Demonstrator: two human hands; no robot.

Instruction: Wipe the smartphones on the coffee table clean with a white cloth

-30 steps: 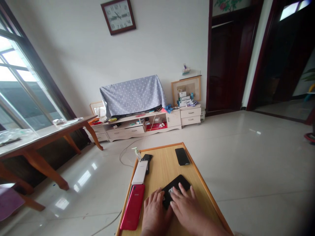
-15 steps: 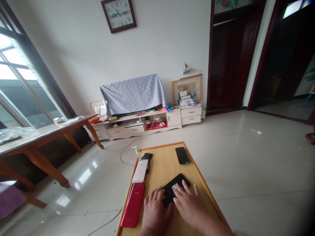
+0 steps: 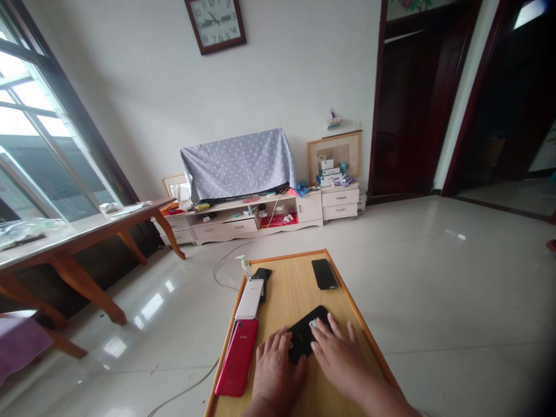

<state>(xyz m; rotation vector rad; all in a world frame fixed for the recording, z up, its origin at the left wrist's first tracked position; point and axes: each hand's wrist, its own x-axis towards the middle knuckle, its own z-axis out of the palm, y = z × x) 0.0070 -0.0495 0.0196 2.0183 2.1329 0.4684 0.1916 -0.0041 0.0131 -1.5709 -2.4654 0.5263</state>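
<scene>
L hand [image 3: 278, 362] and R hand [image 3: 343, 359] lay open, fingers spread, neither gripping, both resting on a matte black rectangular phone [image 3: 304, 339] near the close end of the light-wood counter w/ orange edging [image 3: 286, 255]. A small pale scrap [image 3: 311, 323] sat on that phone, type unclear. Just left, a glossy red phone [image 3: 237, 358] lay along the counter's edge, then a slim white phone [image 3: 249, 299], w/ a black phone [image 3: 262, 281] partly under it. Farther on: another black phone [image 3: 324, 274] and a clear pump bottle [image 3: 244, 266] by the far corner. Count: 5 phones (3 black), 1 bottle. Risk: a careless nudge could send edge phones or the bottle onto the tile floor [image 3: 412, 289].
</scene>
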